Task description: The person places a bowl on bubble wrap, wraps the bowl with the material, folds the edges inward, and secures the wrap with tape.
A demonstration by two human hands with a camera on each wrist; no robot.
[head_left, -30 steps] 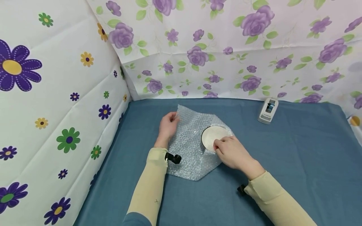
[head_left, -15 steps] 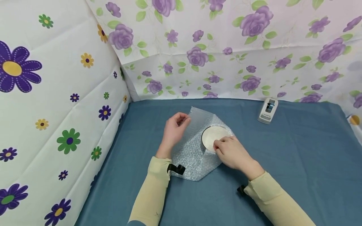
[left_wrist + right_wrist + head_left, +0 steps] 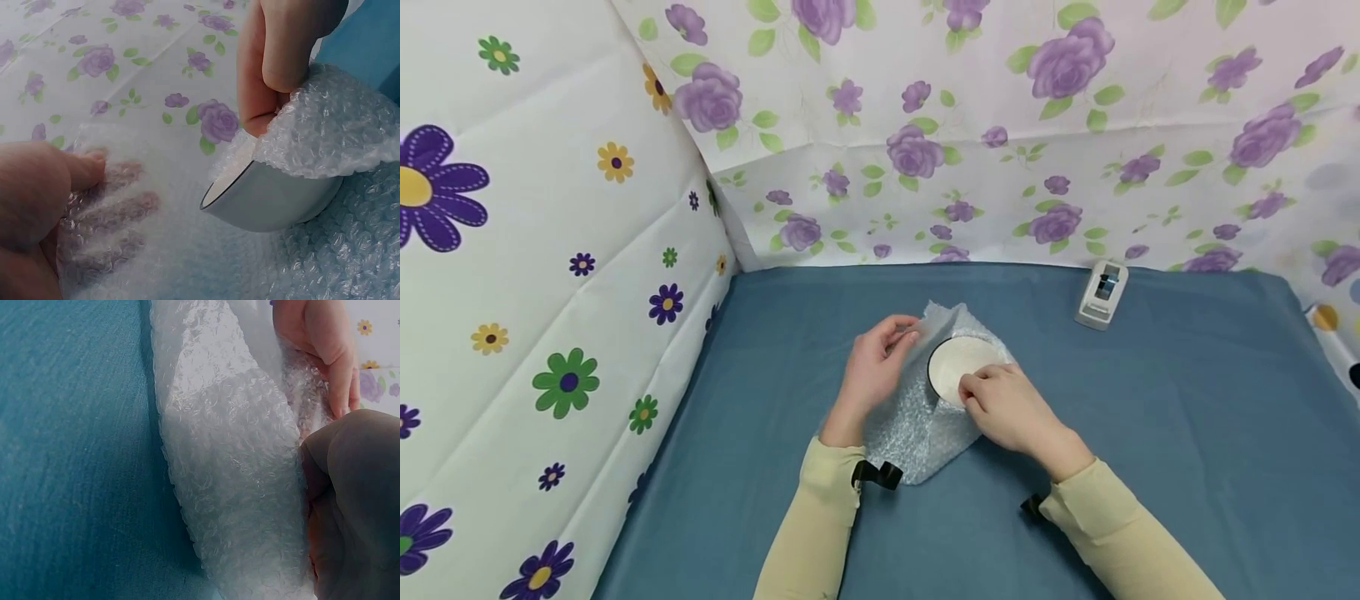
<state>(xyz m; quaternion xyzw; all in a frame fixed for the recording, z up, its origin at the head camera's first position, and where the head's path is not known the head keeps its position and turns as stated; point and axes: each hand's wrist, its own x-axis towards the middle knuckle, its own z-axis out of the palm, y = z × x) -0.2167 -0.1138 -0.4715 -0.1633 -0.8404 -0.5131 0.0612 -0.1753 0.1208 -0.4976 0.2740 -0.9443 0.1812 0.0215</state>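
Observation:
A white cup with a dark rim (image 3: 951, 367) lies on a sheet of bubble wrap (image 3: 904, 442), its opening facing up in the head view. My right hand (image 3: 1017, 410) pinches a flap of wrap folded over the cup's right side, fingers inside the rim. In the left wrist view the flap covers part of the white cup wall (image 3: 269, 200). My left hand (image 3: 874, 367) holds the left edge of the sheet, raised beside the cup; its fingers show through the clear plastic in that view. Folded bubble wrap (image 3: 237, 444) fills the middle of the right wrist view and hides the cup.
A small white tape dispenser (image 3: 1102, 294) stands at the back right of the blue cloth (image 3: 1172, 417). Flowered sheets hang behind the table (image 3: 850, 192) and along its left side (image 3: 580, 317). Black wrist cameras sit at both sleeves.
My left hand has brought the sheet's left edge up and rightward, closer to the cup. My right hand stays in place at the cup's rim. The head view has shifted slightly.

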